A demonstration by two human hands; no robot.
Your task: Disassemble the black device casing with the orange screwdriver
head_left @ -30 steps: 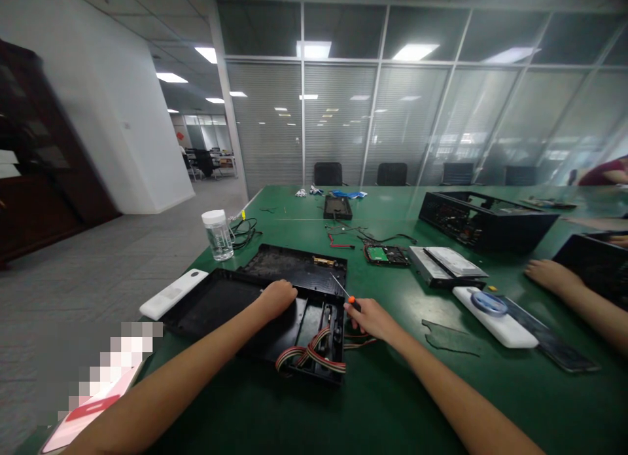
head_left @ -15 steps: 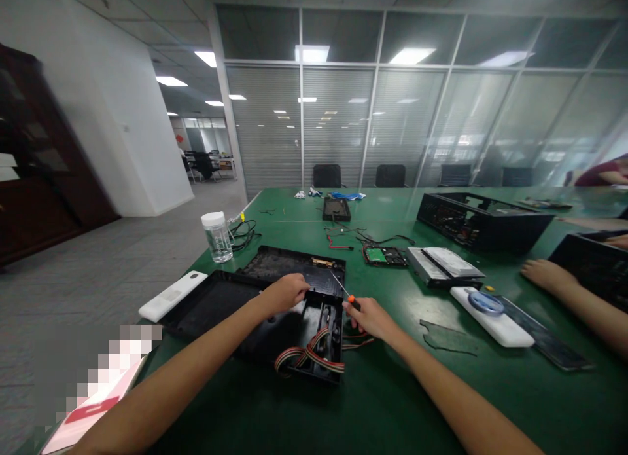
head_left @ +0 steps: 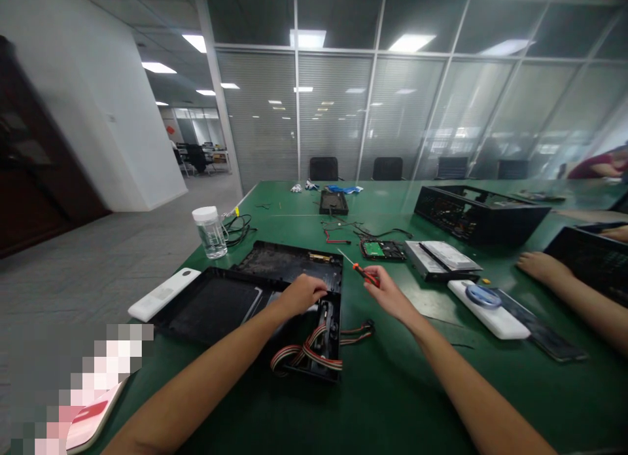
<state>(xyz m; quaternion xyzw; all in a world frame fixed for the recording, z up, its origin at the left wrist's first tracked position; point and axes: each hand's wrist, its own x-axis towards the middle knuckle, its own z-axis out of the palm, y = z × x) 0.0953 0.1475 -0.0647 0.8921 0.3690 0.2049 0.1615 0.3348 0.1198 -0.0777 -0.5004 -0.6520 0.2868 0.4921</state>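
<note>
My right hand (head_left: 388, 292) grips an orange-and-black screwdriver (head_left: 364, 273), its thin shaft slanting up and left in the air past the casing's right edge. Over the open black casing (head_left: 210, 308), my left hand (head_left: 305, 295) has its fingers curled together near the upper right corner; whatever they pinch is hidden. Striped ribbon wires (head_left: 307, 357) loop out at the casing's front right, and some run out past its right side. Behind it lies a flat black panel (head_left: 277, 262) with a brass-coloured strip near its far right corner.
A lidded water jar (head_left: 210, 236) and coiled black cable stand at the left. Beyond are a green circuit board (head_left: 377, 249), a silver drive (head_left: 439, 262) and a large black case (head_left: 475, 216). A white device (head_left: 488, 314) lies right, near another person's hand (head_left: 542, 268).
My right hand has drawn the screwdriver up and right, away from the casing's edge. My left hand has shifted right, towards the casing's corner. The view has turned slightly.
</note>
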